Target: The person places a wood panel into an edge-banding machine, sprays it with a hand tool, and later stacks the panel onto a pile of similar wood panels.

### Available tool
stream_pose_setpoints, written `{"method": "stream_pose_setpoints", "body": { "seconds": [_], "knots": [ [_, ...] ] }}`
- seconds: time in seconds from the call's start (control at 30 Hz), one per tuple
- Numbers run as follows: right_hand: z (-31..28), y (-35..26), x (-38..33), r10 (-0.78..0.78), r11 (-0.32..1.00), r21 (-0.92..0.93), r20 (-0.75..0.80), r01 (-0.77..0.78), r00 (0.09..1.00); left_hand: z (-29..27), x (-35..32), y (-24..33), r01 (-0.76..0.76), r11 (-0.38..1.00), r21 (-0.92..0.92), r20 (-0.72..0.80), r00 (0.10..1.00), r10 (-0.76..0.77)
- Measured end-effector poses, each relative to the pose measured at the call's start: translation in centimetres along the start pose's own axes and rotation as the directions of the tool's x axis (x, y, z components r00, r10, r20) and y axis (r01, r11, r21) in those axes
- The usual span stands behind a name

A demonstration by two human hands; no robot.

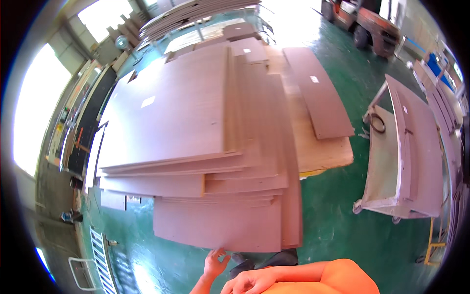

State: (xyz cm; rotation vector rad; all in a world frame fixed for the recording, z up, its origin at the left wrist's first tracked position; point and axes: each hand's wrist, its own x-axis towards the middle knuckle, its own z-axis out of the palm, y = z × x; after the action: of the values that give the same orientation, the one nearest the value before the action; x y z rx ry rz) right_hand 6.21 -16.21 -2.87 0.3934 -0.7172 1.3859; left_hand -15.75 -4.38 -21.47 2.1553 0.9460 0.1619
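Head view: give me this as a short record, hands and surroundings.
left hand: by near edge of panel stack; contact unclear
right hand: close in front of the body
stack: brownish-pink panels, edges uneven
right of stack: one panel on a light wooden board
farther right: wheeled cart
upper right: orange forklift
floor: green

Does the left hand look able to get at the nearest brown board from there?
Probably yes: the left hand is right by the near edge of the nearest brown board, with nothing visible between them.
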Motion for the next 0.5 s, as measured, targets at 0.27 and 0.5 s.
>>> {"method": "stream_pose_setpoints", "body": {
  "seconds": [0.27,0.5],
  "knots": [
    [-4.0,24.7,14.2,0.74,0.627,0.153,0.189,-0.764,0.646,-13.2,-15.3,-17.2,0.332,0.928,-0.168,-0.202,0.91,-0.362],
    [-4.0,48.3,29.4,0.898,0.302,0.193,0.271,-0.934,0.346,-29.0,-23.4,-31.3,0.44,0.764,-0.471,-0.352,0.701,-0.62]
  ]
}}
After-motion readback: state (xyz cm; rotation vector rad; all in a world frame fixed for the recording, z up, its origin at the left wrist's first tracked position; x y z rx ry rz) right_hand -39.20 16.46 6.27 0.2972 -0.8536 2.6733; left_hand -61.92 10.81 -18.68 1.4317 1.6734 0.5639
